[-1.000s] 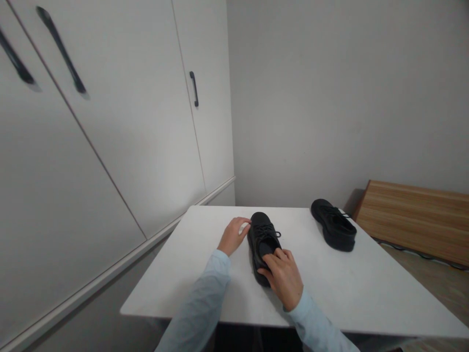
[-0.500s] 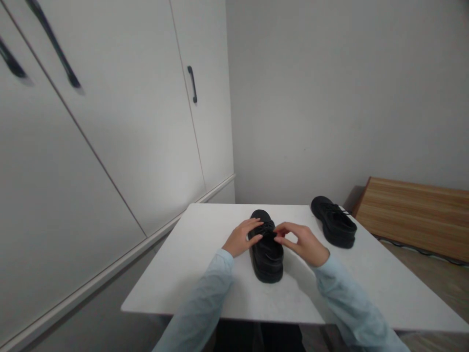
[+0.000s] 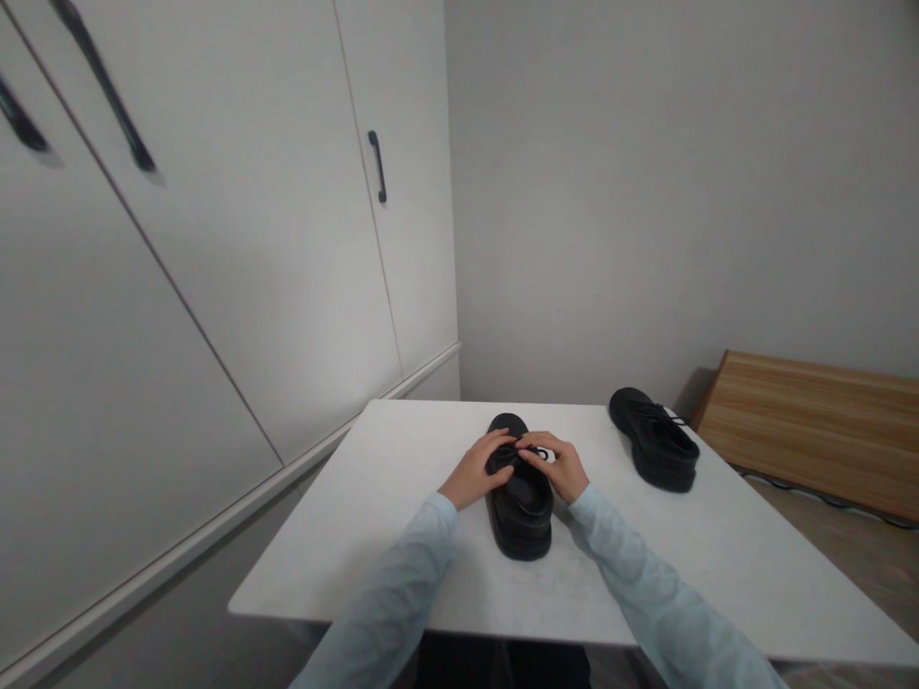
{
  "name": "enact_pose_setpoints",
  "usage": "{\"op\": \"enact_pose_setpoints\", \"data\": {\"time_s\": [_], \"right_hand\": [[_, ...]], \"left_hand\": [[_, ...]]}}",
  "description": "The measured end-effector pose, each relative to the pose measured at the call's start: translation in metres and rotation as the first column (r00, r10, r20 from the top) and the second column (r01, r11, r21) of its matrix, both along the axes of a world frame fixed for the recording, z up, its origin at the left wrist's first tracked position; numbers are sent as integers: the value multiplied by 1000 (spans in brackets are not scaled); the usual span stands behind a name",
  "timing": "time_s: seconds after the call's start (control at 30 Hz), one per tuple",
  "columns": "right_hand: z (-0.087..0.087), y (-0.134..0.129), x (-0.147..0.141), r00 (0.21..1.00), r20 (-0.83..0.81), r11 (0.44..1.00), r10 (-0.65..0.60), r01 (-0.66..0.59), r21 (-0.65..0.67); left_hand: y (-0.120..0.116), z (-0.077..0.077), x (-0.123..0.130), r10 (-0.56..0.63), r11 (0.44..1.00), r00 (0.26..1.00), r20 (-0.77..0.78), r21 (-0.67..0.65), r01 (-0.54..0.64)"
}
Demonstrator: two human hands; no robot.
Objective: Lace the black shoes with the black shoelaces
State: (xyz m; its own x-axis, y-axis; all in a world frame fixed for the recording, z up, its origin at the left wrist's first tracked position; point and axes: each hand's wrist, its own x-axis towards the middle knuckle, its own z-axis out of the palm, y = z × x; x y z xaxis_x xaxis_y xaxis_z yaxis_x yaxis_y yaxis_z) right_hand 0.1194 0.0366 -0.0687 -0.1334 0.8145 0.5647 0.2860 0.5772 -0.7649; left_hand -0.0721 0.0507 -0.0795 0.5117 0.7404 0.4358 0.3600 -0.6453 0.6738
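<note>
A black lace-up shoe stands upright on the white table, its toe pointing away from me and its heel towards me. My left hand curves over the shoe's left side, thumb and fingers gripping it around the lacing. At the top of the laces, my right hand pinches with thumb and fingertips. A small loop of black shoelace shows by its fingers. Both sets of fingertips nearly meet and hide much of the lacing. The matching black shoe lies apart at the right back, untouched.
The white table has its far edge near the grey wall. White cabinets with dark handles rise on the left. A wood-grain board or box stands beyond the table's right edge.
My right hand has moved left and inward over the lacing, towards my left hand, and a lace loop now shows by it. My left hand stays on the shoe.
</note>
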Motion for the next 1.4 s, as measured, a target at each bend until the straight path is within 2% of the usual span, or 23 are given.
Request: {"op": "enact_pose_setpoints", "data": {"time_s": [0.2, 0.53, 1.0, 1.07, 1.27, 1.4], "right_hand": [[-6, 6, -6, 987, -153, 997, -46, 36, -73], [-9, 11, -2, 950, -310, 982, 25, -82, -171], [-12, 14, 7, 825, -563, 970, -37, -106, -218], [-11, 13, 10, 797, -603, 968, -34, -124, -218], [-6, 11, 17, 648, -760, 941, -46, -227, -251], [-6, 11, 16, 597, -799, 933, -67, -246, -262]], "left_hand": [[4, -1, 6, 54, 998, 998, 35, 14, -55], [12, -5, 4, 53, 998, 997, 57, 29, -55], [11, -6, 0, 31, 998, 999, 36, 52, -32], [11, -6, 0, 33, 998, 999, 35, 51, -34], [12, -8, 0, 18, 998, 999, 38, 55, -21], [12, -7, 1, 26, 998, 999, 37, 60, -28]]}}
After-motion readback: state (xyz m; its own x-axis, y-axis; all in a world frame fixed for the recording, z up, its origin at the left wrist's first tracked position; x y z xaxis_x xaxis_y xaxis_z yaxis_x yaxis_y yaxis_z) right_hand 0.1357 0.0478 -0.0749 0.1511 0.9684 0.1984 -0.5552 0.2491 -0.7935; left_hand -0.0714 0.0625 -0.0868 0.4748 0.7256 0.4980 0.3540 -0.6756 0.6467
